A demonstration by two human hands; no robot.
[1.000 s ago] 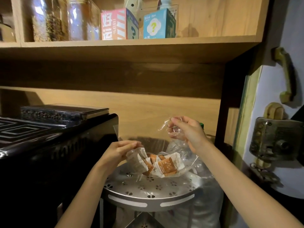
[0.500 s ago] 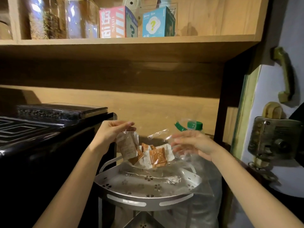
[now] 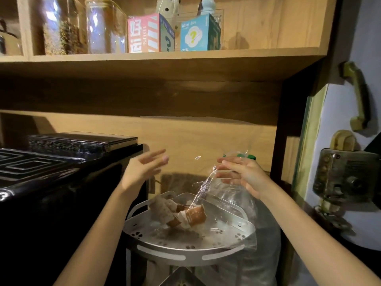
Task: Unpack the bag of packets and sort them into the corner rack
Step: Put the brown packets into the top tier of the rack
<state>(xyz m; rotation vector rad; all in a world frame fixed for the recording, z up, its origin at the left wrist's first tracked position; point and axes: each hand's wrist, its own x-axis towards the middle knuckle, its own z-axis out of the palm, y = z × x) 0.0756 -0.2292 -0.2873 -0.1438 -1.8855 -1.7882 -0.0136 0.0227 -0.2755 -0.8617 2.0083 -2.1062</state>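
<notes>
**Packets on the rack, bag in the right hand**

Forearms reaching in from the bottom edge, both raised above the metal corner rack (image 3: 186, 251). Left hand (image 3: 142, 172) spread, fingers fanned and blurred, holding nothing. Right hand (image 3: 240, 175) pinching the upper edge of the clear plastic bag (image 3: 223, 200), fingers pointing left, palm turned inward. Bag draped down from that grip onto the right side of the top tray, its lower part hard to separate from the glare. Small packets (image 3: 186, 214), white and orange-brown, heaped at the back of the tray; count impossible to tell, whether still inside the film also unclear. Green bottle cap (image 3: 246, 156) mostly hidden behind the right fingers. Black appliance (image 3: 61, 182) just beside the rack on the left. Overhead, wooden shelf (image 3: 165, 56) with glass jars (image 3: 82, 27) and two printed boxes (image 3: 173, 34). Door lock (image 3: 346, 174) at far right.
</notes>
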